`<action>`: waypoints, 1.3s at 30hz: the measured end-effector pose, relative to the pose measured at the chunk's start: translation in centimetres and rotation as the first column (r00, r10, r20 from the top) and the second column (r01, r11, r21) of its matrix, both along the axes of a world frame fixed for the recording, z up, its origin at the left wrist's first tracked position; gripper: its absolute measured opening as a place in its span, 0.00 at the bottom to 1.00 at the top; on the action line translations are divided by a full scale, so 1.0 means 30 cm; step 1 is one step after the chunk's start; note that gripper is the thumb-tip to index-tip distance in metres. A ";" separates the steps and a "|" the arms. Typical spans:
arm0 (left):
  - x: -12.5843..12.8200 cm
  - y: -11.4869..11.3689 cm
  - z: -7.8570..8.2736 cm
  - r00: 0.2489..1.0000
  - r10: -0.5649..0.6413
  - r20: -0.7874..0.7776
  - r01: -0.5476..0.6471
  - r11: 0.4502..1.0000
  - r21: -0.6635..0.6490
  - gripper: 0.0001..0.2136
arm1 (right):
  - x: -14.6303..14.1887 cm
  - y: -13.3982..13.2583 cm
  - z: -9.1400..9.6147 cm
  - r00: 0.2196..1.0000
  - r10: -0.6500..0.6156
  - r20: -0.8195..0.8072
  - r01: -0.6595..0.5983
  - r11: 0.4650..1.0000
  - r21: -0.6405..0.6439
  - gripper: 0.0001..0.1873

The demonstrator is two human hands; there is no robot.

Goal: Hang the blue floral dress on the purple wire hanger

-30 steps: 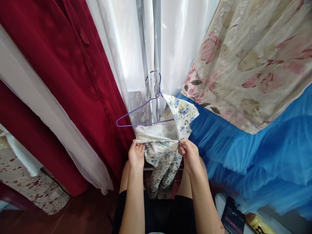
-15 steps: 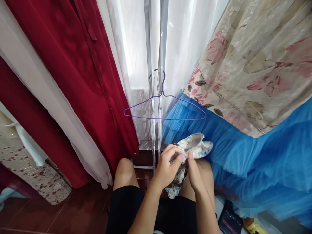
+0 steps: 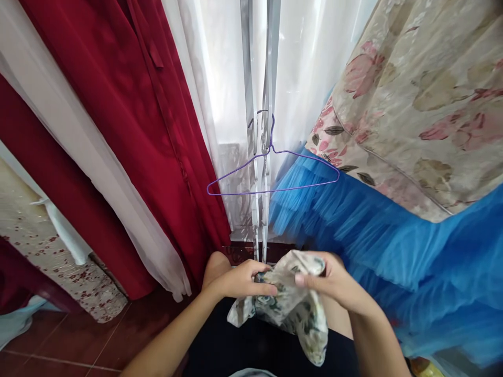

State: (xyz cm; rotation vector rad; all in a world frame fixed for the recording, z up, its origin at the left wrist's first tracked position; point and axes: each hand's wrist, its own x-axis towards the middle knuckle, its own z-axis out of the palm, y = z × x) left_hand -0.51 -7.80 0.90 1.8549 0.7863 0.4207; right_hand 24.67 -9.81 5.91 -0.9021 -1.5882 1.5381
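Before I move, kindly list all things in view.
floral garment: one, white and blue-green, between hands
hanger: one, purple, centre
metal uprights: two, grey, centre
white fabric: one stretch, white, behind hanger
red cloths: two, red, left
long cloth: one, whitish, left
red-flowered cloth: one, beige, left edge
maroon cloth: one, maroon, lower left
light cloth: one, pale, lower left
pink-flowered cloth: one, beige, upper right
ruffled cloth: one, blue, right
yellow item: one, yellow, lower right
floor: one, reddish, below
shorts: one, black, lap
left hand: one, bare, on floral garment
right hand: one, bare, on floral garment
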 end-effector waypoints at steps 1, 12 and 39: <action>-0.040 0.004 -0.007 0.995 0.036 -0.097 -0.030 0.997 0.067 0.22 | 0.010 0.024 0.029 0.989 -0.133 0.067 0.131 0.991 0.041 0.19; -0.532 0.315 0.231 0.794 0.568 -0.218 -0.138 0.517 0.845 0.12 | -0.043 0.454 0.172 0.733 -0.595 0.330 0.230 0.674 0.702 0.18; -0.172 0.385 0.477 0.725 0.580 0.371 -0.520 0.108 0.847 0.09 | 0.237 0.459 0.256 0.601 -0.757 0.258 0.369 0.549 0.750 0.24</action>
